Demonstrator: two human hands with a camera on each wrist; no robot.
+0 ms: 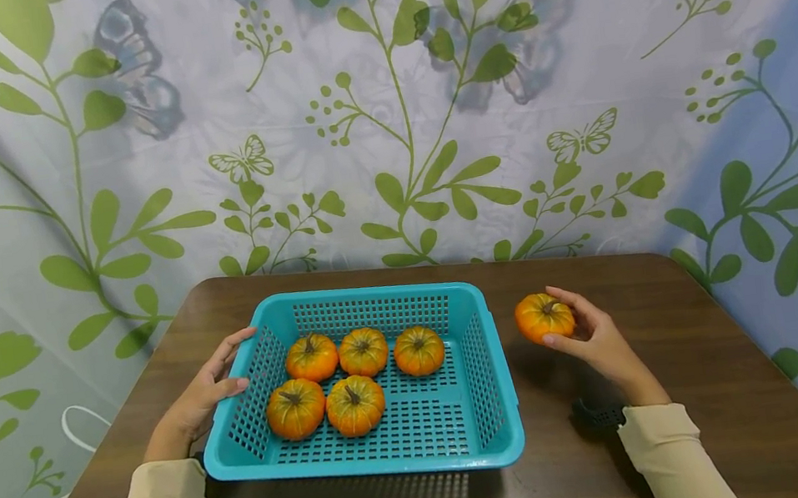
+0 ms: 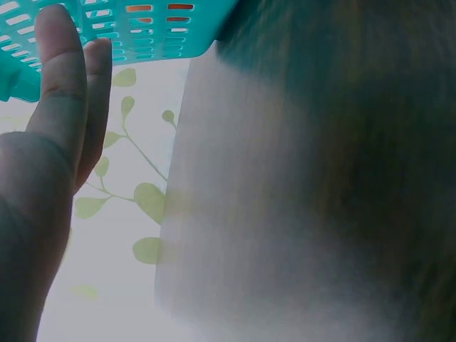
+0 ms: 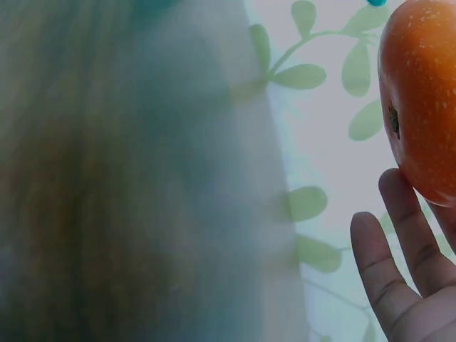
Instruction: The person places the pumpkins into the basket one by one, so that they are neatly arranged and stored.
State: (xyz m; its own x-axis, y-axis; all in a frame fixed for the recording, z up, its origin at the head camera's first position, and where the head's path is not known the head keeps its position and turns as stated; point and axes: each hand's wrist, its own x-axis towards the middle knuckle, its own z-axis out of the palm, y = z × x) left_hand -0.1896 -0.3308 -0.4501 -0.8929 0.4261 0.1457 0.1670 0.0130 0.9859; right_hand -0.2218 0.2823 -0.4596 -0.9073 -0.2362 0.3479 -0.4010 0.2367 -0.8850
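A turquoise plastic basket [image 1: 397,465] with slotted walls stands on the table, holding several small orange pumpkins [image 1: 355,406] with green-brown streaks and stems. At its left side my left hand [image 1: 195,402] holds the rim, thumb on top. The left wrist view shows fingers [image 2: 63,85] of that hand lying along the basket's outer wall [image 2: 142,35]. To the right of the basket, my right hand [image 1: 603,340] grips another small pumpkin [image 1: 544,316] between thumb and fingers, above the table. From the right wrist, the pumpkin's smooth orange underside [image 3: 427,100] shows, with two fingers below it.
The brown wooden table [image 1: 718,375] backs onto a curtain [image 1: 382,117] printed with green leaves and butterflies. A dark strap [image 1: 602,414] is at the right wrist. A white cable [image 1: 78,430] hangs beyond the table's left edge.
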